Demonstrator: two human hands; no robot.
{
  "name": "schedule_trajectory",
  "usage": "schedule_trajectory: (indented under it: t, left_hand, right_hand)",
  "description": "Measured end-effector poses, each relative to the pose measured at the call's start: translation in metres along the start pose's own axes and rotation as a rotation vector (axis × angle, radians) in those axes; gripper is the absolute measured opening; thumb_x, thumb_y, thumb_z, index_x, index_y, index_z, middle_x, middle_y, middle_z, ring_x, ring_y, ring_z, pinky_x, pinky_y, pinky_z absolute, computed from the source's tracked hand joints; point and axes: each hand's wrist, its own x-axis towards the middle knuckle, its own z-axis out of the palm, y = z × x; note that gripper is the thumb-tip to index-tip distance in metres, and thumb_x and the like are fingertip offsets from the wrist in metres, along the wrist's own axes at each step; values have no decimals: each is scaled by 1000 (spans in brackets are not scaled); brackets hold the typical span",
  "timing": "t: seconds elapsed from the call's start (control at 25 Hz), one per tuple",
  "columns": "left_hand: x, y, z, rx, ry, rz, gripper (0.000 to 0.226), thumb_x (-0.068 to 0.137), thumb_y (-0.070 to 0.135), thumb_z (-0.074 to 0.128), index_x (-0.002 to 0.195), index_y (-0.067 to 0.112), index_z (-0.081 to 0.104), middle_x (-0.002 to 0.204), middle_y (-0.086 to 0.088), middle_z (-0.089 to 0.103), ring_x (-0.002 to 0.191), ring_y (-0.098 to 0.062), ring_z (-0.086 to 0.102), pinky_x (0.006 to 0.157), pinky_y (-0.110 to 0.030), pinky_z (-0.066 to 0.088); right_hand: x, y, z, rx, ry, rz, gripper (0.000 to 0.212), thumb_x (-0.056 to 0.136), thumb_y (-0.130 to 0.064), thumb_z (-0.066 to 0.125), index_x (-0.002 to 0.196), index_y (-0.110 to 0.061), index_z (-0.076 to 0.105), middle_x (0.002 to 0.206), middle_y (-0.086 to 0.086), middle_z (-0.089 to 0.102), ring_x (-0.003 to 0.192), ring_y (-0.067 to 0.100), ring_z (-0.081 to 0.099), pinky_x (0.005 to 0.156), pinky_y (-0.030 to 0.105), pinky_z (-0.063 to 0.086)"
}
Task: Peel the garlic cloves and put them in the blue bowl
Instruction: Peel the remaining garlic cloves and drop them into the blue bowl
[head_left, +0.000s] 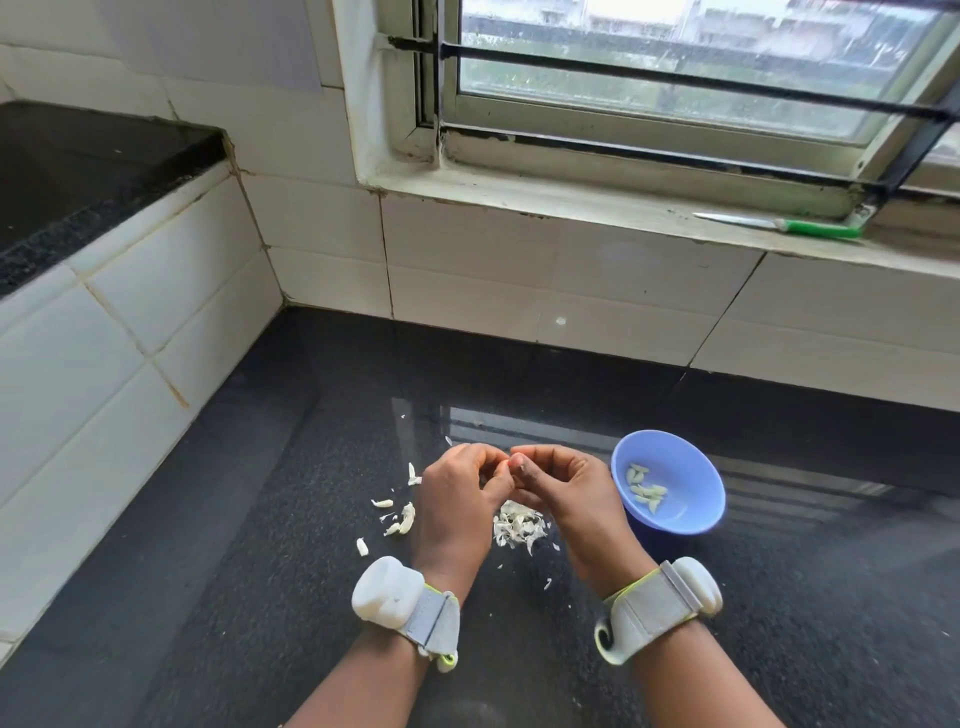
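My left hand (460, 499) and my right hand (563, 488) meet fingertip to fingertip above the black counter, pinching a small garlic clove (511, 461) that is mostly hidden by the fingers. The blue bowl (685, 519) stands just right of my right hand and holds several peeled cloves (645, 489). Under my hands lies a heap of papery garlic skins (519, 525). A few unpeeled cloves (402, 519) and scraps lie left of my left hand.
The black granite counter (260, 597) runs to a white tiled wall at the back and left. A green-handled knife (779, 224) lies on the window sill. A raised black ledge (78, 171) sits at the far left.
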Motion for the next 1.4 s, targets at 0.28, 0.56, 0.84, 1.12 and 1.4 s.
schedule_trajectory:
  t: [0.28,0.56,0.84,1.12,1.4]
  left_hand:
    - [2,0,1,-43,-9,-71,5,84,21,67,81,17,69,77,5,64,67,-6,58,62,-24,47]
    - [4,-3,4,-85,-6,-129,7,86,21,66,81,17,69,74,4,68,67,-10,62,63,-27,50]
    - [-1,-15,17,109,-186,-75,12,88,24,61,92,19,72,90,2,63,81,-16,59,76,-33,48]
    - [-6,-17,23,181,-172,-23,7,81,27,71,87,23,72,88,5,62,82,-12,58,72,-23,43]
    - [-6,-20,19,71,-212,-46,27,80,0,63,91,22,73,90,9,69,78,-2,59,72,-6,41]
  right_hand:
    - [0,-1,-3,84,-28,64,15,89,0,61,102,1,68,90,19,72,85,25,69,81,33,60]
    - [1,-5,-6,244,-50,211,18,88,0,59,103,5,66,87,16,70,80,20,69,72,25,59]
    - [10,-22,-43,-291,212,-42,27,90,6,61,87,-19,71,83,1,73,77,16,69,72,20,56]
    - [8,-35,-112,-1086,469,-77,23,82,-2,67,88,-23,72,82,-2,71,84,18,68,71,23,43]
    - [11,-33,-118,-1039,516,-93,24,80,3,67,82,-20,69,76,-6,67,79,16,66,73,20,41]
